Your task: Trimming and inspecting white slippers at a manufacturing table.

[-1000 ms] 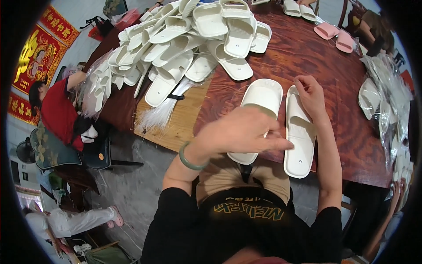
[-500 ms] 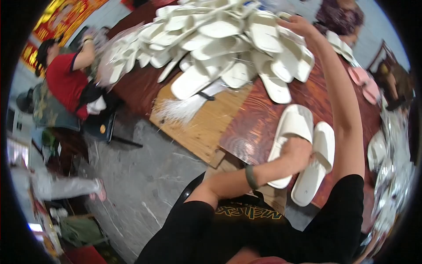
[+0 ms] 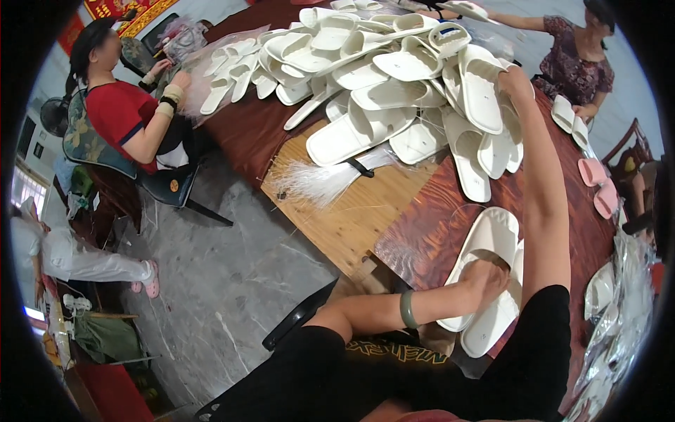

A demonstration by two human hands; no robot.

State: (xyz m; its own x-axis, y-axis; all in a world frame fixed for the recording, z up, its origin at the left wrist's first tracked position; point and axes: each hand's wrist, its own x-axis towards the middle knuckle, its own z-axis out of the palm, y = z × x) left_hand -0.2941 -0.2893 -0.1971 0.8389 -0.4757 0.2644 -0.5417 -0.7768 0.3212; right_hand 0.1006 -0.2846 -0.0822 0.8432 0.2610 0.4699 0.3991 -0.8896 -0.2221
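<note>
On the table's near right part lies a pair of white slippers, the left slipper [image 3: 491,228] close beside and partly over the right slipper [image 3: 485,337]. My left hand [image 3: 486,280], with a bangle on its wrist, is over their straps; its fingers are smeared by motion. My right arm reaches far forward to a large heap of white slippers. There my right hand [image 3: 517,83] is closed on the edge of a white slipper [image 3: 482,98] at the heap's right side; some fingertips are hidden. White plastic ties [image 3: 316,177], bundled with a black band, lie before the heap.
A person in red [image 3: 123,112] sits at the left of the table. Another person in a patterned top [image 3: 573,60] stands far right, an arm stretched toward a white slipper [image 3: 464,9]. Pink slippers [image 3: 599,186] and clear-wrapped slippers [image 3: 601,292] lie along the right.
The view has shifted, bringing more of the far-right person into sight. The near pair of slippers has come closer together under my left hand. My right hand stays at the heap.
</note>
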